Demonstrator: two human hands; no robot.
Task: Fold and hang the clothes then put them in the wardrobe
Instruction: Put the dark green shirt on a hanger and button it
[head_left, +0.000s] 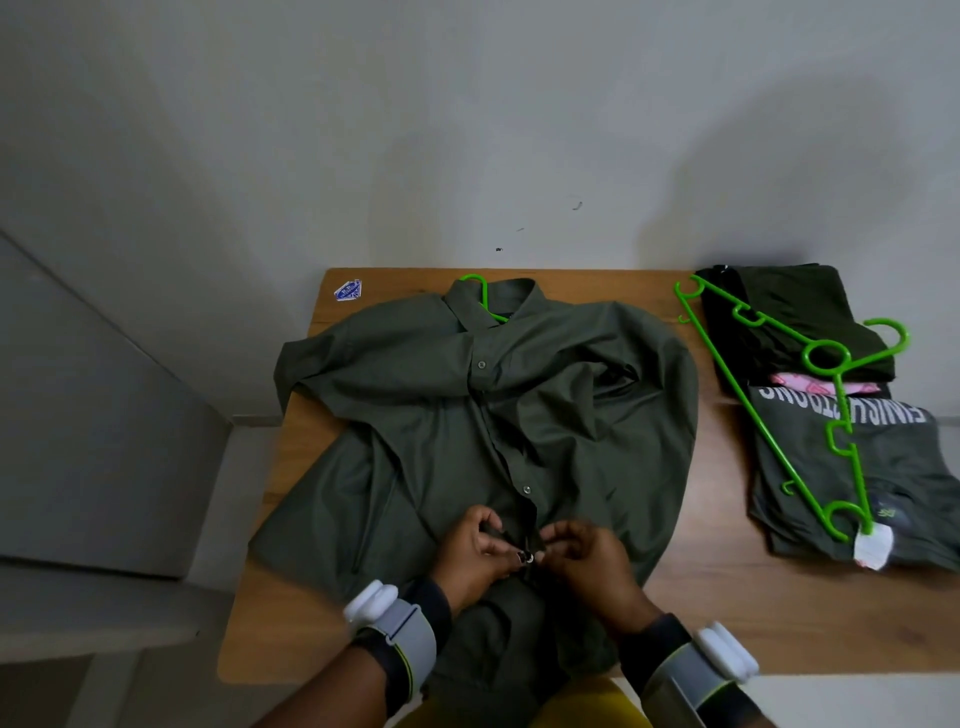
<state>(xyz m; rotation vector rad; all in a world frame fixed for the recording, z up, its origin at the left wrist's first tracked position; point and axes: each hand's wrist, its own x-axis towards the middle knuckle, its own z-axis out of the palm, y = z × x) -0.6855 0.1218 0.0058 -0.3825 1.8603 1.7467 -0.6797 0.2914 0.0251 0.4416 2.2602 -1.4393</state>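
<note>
— What are the fingers doing?

— Both sets are curled. The left hand (475, 551) pinches the front edge of the olive button-up shirt (571, 415), and the right hand (587, 558) pinches the opposite edge, thumb and forefinger closing on a small button (529, 558) between the two hands. It is too blurred to tell whether the button is through its hole.

— And the wrists?

— Each carries a grey strap with a white device on it, left (395, 623) and right (711, 660).

— Where does the shirt lie?

— Front up and spread across a wooden table (727, 597), its collar at the far side and its hem hanging over the near edge. A green plastic hanger (482, 293) sits inside it; only the hook pokes out of the collar.

— What else is near the shirt?

— To its right is a stack of folded clothes: a dark green garment (810, 306) at the far end, a grey T-shirt with white lettering (893, 457) nearer, and a strip of pink fabric (821, 387) between them. A second green hanger (826, 370) rests on top of the stack. Beyond the shirt's left shoulder a blue-and-white sticker (348, 290) is stuck on the tabletop.
</note>
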